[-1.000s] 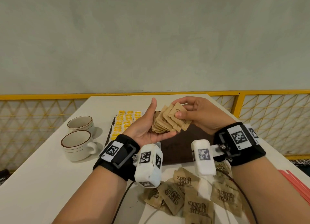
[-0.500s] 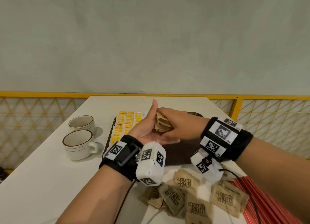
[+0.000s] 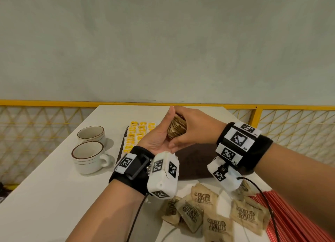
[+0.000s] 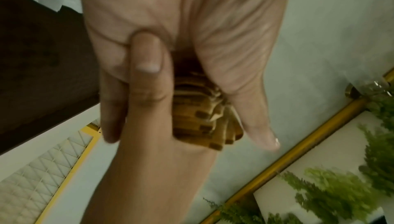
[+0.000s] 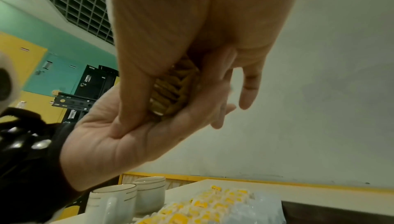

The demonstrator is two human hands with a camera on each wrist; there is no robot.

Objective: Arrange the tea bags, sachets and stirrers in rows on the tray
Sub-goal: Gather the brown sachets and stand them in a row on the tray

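Observation:
A stack of brown sugar sachets (image 3: 176, 129) is held on edge in the air above the dark brown tray (image 3: 195, 160). My left hand (image 3: 159, 136) supports it on a flat palm, thumb straight up beside the stack. My right hand (image 3: 195, 131) wraps over it from the right, its thumb pressed down onto the left palm. The left wrist view shows the stack (image 4: 198, 113) squeezed between the two thumbs. Yellow tea bags (image 3: 137, 133) lie in rows on the tray's left part. Loose sachets (image 3: 204, 198) and red stirrers (image 3: 293, 220) lie on the table near me.
Two white cups (image 3: 88, 156) stand on the white table left of the tray. A yellow railing (image 3: 54, 103) runs behind the table. A black cable (image 3: 268, 202) trails from the right wrist over the loose sachets.
The sachets were fanned out in my left hand with the right pinching the top one. The right hand has since turned over and closed around them, pressing them into a compact stack.

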